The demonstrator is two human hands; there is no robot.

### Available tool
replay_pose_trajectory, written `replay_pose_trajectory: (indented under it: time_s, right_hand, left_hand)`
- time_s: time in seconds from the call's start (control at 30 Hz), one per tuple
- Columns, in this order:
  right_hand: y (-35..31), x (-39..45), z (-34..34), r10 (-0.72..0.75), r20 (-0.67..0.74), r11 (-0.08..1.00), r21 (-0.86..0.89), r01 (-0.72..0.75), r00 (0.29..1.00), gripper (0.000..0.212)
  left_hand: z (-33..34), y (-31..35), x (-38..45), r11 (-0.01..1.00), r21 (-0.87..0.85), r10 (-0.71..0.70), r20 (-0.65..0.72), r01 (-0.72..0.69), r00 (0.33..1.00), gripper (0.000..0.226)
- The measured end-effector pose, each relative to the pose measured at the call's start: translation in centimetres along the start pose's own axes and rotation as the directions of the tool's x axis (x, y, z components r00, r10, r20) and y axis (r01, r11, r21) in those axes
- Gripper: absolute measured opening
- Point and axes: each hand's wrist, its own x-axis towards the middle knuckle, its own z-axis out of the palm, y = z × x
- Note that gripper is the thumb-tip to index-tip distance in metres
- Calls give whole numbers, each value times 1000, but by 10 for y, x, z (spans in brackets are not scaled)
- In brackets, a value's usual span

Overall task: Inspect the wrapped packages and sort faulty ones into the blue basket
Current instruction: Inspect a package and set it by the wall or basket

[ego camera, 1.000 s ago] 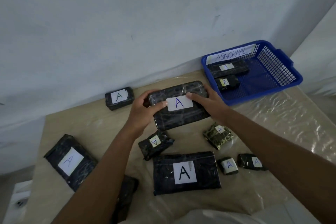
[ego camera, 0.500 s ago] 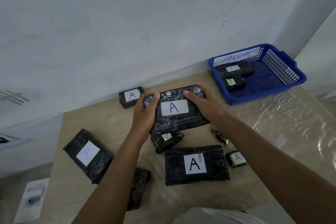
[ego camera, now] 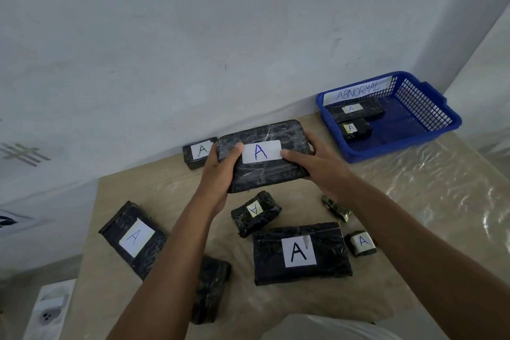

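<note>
Holding: I keep the large black-wrapped package [ego camera: 265, 156] raised between both hands, label face towards me, above the far middle of the table [ego camera: 414, 201].
Change: over the last second it has risen off the cluster below and tipped up a little; the small parcels it covered half a second ago now show again beneath it.
Meaning: my judgement is that I am mid-inspection, with no verdict yet; the package has not started towards the basket.
Left hand: my left hand [ego camera: 220, 174] clamps the left end, thumb pressed on the front just beside the white label [ego camera: 261, 151], other fingers hidden behind.
Right hand: my right hand [ego camera: 317, 165] grips the right end the same way, thumb touching the label's right edge.
Package look: glossy black film, creased and banded with clear tape, rounded corners; the label bears a blue letter A. I see no tear on this face; the back is hidden.
Basket: the blue basket [ego camera: 441, 130] sits far right, tagged ABNORMAL, with two labelled packages already inside.
Remaining: several wrapped packages lie near me on the table, among them a wide flat one [ego camera: 302, 252] and a long one [ego camera: 132, 237] at near left.
</note>
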Motion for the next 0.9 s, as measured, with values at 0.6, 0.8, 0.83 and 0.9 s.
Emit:
replay_pose_trajectory:
  time_s: [0.6,0.8,0.83,0.9]
  right_hand:
    - [8,4,0,-87,-53,987,130,93,995,42]
    - [3,3,4,-127,-55,985,115,132,990,47]
    - [4,2,4,-135,-39,983,118,139,990,53]
    - [8,-1,6,-163,-39,980,111,167,986,64]
  left_hand:
    - [4,2,-8,992,-28,128,94,-126,987,49]
    - [19,-1,-16,979,-31,197,-75,-200,978,29]
    - [20,1,-16,979,-47,192,-89,-196,977,30]
    - [22,4,-15,980,-59,183,-94,-189,979,33]
